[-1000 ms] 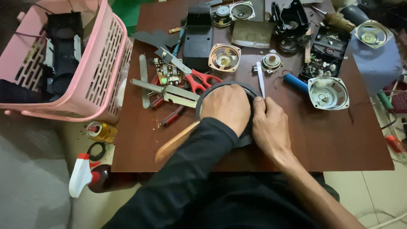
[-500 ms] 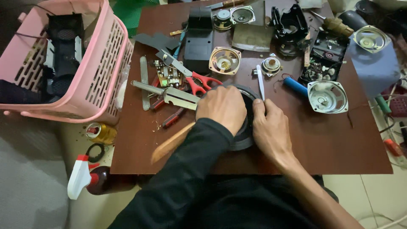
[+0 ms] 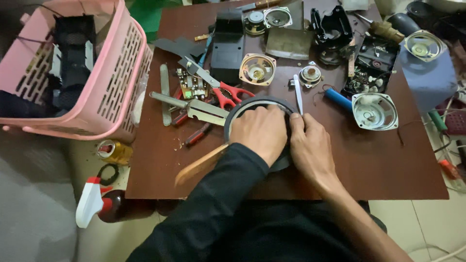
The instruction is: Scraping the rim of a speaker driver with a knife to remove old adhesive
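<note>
My left hand (image 3: 262, 133) lies cupped over a dark ring (image 3: 255, 103), hiding most of it; only its far rim shows. My right hand (image 3: 310, 145) pinches the ring's right edge, the fingertips tucked out of sight. The ring sits on a cluttered brown table (image 3: 383, 160) above pale floor, a pink basket (image 3: 114, 87) overhanging its left edge.
</note>
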